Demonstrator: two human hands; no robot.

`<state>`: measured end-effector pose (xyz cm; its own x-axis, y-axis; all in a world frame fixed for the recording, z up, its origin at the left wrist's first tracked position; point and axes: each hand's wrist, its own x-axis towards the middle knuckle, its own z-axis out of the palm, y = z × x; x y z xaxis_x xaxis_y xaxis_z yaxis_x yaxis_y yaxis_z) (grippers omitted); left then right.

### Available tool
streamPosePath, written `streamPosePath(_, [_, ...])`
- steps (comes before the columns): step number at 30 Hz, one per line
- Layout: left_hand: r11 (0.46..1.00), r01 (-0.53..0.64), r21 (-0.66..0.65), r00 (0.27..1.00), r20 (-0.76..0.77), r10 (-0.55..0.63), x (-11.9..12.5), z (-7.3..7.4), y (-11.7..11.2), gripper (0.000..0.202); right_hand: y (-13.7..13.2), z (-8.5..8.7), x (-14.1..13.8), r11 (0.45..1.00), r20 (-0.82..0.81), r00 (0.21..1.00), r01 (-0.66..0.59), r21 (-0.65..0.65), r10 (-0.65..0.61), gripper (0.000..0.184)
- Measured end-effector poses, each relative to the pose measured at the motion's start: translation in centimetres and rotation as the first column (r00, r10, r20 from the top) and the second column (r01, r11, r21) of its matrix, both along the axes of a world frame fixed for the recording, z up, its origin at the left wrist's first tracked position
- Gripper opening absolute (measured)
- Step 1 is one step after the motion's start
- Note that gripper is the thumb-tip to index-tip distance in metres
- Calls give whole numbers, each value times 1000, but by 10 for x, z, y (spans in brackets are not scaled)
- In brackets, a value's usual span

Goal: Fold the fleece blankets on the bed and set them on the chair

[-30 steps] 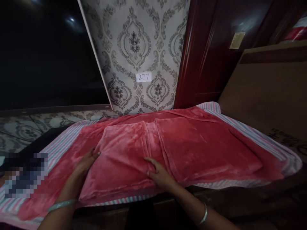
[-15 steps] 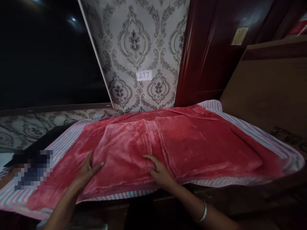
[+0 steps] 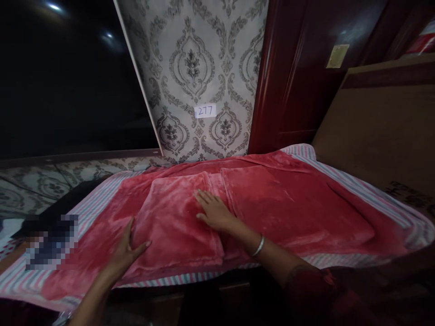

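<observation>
A plush red blanket [image 3: 292,203] lies spread in front of me, with its left and right parts folded inward toward the middle. My left hand [image 3: 125,253] rests at the left edge of the left folded part [image 3: 176,217], thumb and fingers spread apart. Flat on the right side of that same fold lies my right hand [image 3: 215,210], its fingers stretched out, near the gap between the two folds. A bracelet circles my right wrist. Under the blanket shows a striped cloth [image 3: 91,203] in white, pink and grey.
A large dark television screen [image 3: 68,81] stands at the back left. Patterned wallpaper with a paper label [image 3: 205,110] reading 277 is behind the blanket. On the right are a dark red wooden panel [image 3: 292,68] and a big cardboard box [image 3: 380,127].
My right hand has moved up and away from the fold's lower right part, and its fingers have straightened out flat on the cloth. My left hand has hardly moved.
</observation>
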<state>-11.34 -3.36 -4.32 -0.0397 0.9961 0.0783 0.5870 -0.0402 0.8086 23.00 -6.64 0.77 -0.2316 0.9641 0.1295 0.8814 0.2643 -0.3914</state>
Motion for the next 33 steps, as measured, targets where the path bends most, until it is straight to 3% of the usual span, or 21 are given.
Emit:
streamPosePath(3, [995, 45, 84, 998, -46, -41, -5, -15, 0, 102, 8, -14, -1, 987, 84, 993, 92, -132, -82, 66])
streamPosePath(7, [988, 56, 147, 989, -142, -35, -12, -18, 6, 93, 12, -5, -3, 982, 124, 981, 162, -100, -149, 61])
streamPosePath(10, [983, 61, 173, 957, -291, -8, -7, 0, 28, 88, 27, 9, -13, 994, 105, 989, 105, -22, -102, 63])
streamPosePath(12, [971, 135, 199, 905, -424, -39, 10, 19, 52, 78, 46, 13, -24, 997, 84, 993, 80, 15, -81, 66])
streamPosePath(14, [957, 228, 179, 828, -553, -94, 40, 38, 79, 68, 69, 14, -35, 995, 68, 993, 96, 36, -99, 66])
streamPosePath(16, [967, 233, 100, 722, -684, -103, 74, 53, 106, 60, 93, 14, -44, 990, 61, 989, 130, 48, -133, 63])
streamPosePath(18, [970, 231, 79, 688, -718, -105, 104, 61, 127, 58, 113, 11, -46, 987, 60, 986, 151, 61, -155, 60])
streamPosePath(22, [974, 221, 53, 655, -748, -108, 134, 53, 150, 60, 141, -4, -32, 985, 67, 985, 154, 72, -159, 58])
streamPosePath(28, [985, 168, -27, 573, -810, -120, 139, 26, 154, 64, 164, -38, -6, 972, 63, 970, 233, 38, -236, 66])
streamPosePath(33, [986, 164, -8, 581, -807, -104, 139, 23, 157, 65, 168, -45, -5, 969, 50, 968, 244, 38, -246, 67])
